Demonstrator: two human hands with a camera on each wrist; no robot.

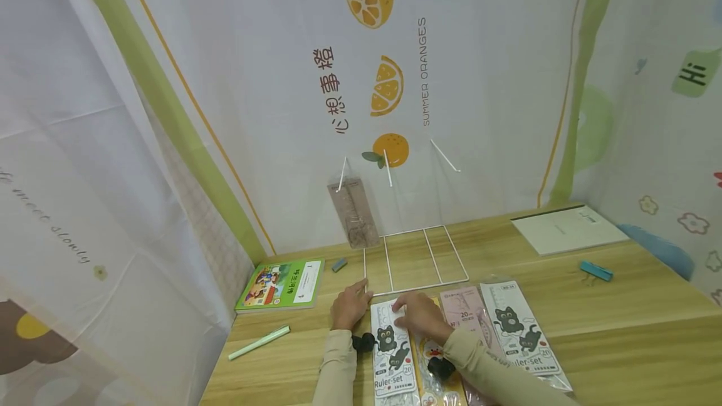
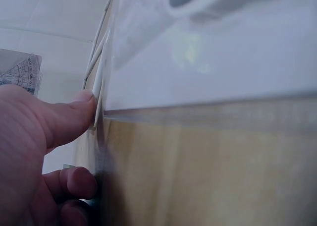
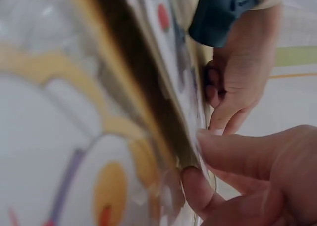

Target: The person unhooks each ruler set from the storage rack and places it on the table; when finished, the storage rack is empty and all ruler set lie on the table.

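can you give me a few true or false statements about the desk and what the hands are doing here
1. The right hand pinches the top of a cat ruler set. True.
2. The left hand holds the green pen. False: the pen lies apart on the desk, left of the hand, and the hand's thumb touches the wire rack.
3. One ruler pack hangs on the rack's back. True.
4. The green book lies on the right of the desk. False: it lies on the left; a white notebook lies on the right.
5. Only one ruler set lies on the desk. False: several lie side by side, among them another cat set.
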